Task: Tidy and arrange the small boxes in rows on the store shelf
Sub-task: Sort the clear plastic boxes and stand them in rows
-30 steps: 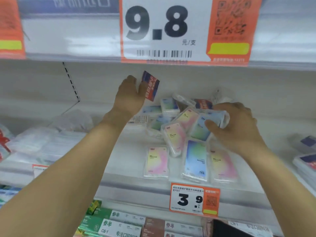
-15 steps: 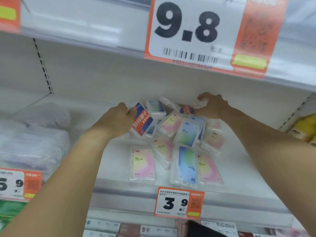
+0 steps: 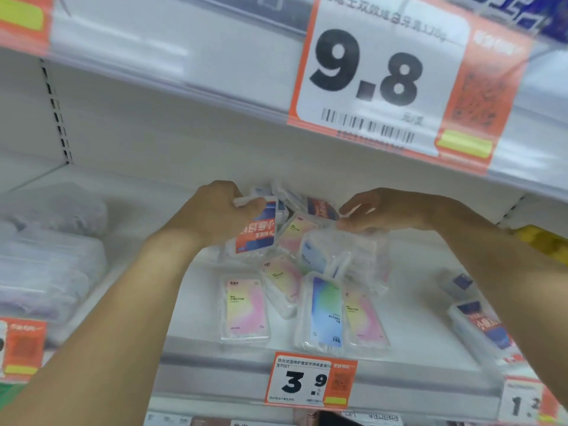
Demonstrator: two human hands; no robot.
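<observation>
Several small clear boxes with pastel labels lie in a loose heap on the white shelf point(image 3: 408, 342). A pink box point(image 3: 245, 309), a blue-green box point(image 3: 325, 312) and another pink box point(image 3: 365, 318) lie flat near the front edge. My left hand point(image 3: 215, 213) grips a red-and-blue box point(image 3: 256, 229) above the back of the heap. My right hand point(image 3: 384, 213) reaches in from the right and pinches a clear box point(image 3: 353, 241) at the top of the heap, next to another red-and-blue box point(image 3: 321, 207).
An orange 3.9 price tag point(image 3: 310, 382) hangs on the shelf's front rail. A large 9.8 tag point(image 3: 384, 84) hangs from the shelf above. White plastic packs point(image 3: 49, 272) fill the left side. More red-and-blue boxes point(image 3: 479, 321) lie at the right.
The view tipped down and closer. My left hand kept the red-and-blue box and lowered it over the heap. My right hand came forward from the back wall onto a clear box.
</observation>
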